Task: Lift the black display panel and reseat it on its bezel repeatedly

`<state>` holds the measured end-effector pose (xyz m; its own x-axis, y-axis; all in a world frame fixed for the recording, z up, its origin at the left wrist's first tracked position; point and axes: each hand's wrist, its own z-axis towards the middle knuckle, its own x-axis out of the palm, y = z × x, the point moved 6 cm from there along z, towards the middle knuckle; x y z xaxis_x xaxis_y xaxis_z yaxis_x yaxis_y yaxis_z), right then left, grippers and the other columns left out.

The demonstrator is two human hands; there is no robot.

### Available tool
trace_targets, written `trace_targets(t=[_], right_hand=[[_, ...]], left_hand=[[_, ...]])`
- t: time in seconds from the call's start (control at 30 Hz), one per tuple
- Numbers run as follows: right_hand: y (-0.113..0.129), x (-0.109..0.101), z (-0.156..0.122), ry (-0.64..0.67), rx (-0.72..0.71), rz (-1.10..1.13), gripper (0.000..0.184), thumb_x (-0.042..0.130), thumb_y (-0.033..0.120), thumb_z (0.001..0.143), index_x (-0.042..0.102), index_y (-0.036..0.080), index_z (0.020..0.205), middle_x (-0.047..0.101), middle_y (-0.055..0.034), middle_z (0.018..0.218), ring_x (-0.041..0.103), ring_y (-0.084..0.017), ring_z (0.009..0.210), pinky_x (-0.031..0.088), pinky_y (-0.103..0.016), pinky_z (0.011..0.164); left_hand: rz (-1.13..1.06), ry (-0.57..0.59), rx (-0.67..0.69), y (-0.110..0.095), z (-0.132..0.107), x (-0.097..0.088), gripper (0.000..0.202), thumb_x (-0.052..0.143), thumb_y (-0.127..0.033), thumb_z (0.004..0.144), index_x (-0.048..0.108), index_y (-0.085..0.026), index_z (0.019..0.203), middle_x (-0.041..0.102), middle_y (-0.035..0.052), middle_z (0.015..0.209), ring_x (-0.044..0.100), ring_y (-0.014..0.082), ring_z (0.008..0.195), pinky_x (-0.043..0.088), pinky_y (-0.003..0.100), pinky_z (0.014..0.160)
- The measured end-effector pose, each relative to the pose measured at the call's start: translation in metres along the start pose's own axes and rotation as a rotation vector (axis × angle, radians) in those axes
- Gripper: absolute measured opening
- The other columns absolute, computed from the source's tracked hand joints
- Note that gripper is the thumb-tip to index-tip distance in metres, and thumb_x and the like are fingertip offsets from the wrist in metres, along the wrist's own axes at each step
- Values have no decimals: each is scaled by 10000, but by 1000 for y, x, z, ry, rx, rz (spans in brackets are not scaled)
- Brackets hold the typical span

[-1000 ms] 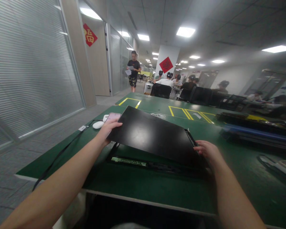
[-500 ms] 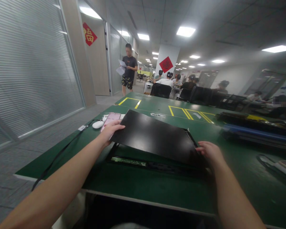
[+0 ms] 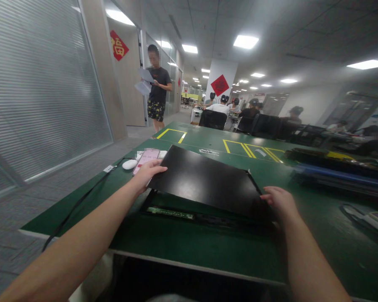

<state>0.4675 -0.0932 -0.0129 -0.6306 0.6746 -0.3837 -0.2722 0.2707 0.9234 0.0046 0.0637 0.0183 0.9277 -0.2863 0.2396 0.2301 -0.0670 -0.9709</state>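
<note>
A flat, glossy black screen panel [image 3: 204, 178] is held tilted above the green table, its far left corner raised. My left hand [image 3: 147, 173] grips its left edge, thumb on top and fingers underneath. At the right edge, my right hand [image 3: 279, 199] has its fingertips closed on the panel's rim; the exact contact is hard to make out. Under the panel lies a thin black frame [image 3: 145, 203], partly covered. A green circuit board strip [image 3: 170, 213] shows along the frame's near side.
A pink-screened phone [image 3: 147, 158] and a white rounded mouse-like object [image 3: 129, 164] lie beyond my left hand. A black cord [image 3: 82, 200] crosses the table's left edge. Blurred dark and blue items [image 3: 337, 174] are stacked at right. A person [image 3: 159, 86] holding papers stands beyond the table.
The panel and both hands have barely moved, with only a very slight shift to the right. In the background, the person with papers has come closer and moved left.
</note>
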Motion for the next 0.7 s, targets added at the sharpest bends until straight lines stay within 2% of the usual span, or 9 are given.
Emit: trace_targets(t=[0.23,0.7], right_hand=[[-3,-3,3,-12,-9,-48,303,621,336,676,692,144,900,706,-112,650,558,-168,482,411,-282,474],[-4,-6,5,-43,12,-282,324,586,416,704,702,189,904,739,-91,747,601,-196,568,430,-306,524]], left_hand=[[-9,11,-12,-1,-4,6,331,808,-153,569,699,-133,881,752,71,780,709,201,662,561,268,615],[38,-7,-66,5,-4,6,261,807,-122,593,697,-146,829,743,69,748,697,194,621,550,264,587]])
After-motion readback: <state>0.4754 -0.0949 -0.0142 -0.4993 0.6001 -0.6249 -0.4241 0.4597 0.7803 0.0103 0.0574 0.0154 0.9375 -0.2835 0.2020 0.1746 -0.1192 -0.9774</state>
